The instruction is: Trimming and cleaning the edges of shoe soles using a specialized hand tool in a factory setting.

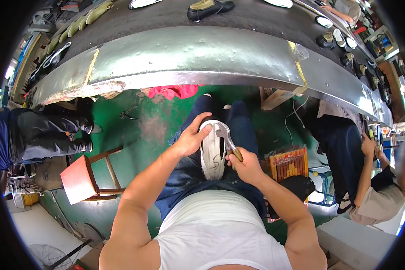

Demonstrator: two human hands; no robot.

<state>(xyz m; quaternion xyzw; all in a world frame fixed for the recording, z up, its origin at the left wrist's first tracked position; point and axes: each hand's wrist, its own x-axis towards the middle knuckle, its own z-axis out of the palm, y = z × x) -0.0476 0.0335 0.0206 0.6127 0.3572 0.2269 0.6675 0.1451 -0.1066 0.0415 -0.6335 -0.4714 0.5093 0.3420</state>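
Note:
A shoe [212, 155] lies across my thighs with its pale underside up and dark upper showing at the edges. My left hand [194, 136] is closed around its far end, the thumb on the underside. My right hand [247, 165] grips the yellowish-brown handles of metal pincers [225, 136]. Their curved head rests against the shoe's right edge near the far end. Whether the jaws pinch any material is too small to tell. A thin dark thread or mark curls on the underside near the heel.
A metal-edged conveyor [189, 51] curves across ahead, carrying a black shoe [209, 9] and several others. A wooden stool [82, 179] stands left. Pliers [128, 113] and red cloth [174, 91] lie on the green floor. Co-workers sit at both sides; a bundle of brown sticks [288, 165] is right.

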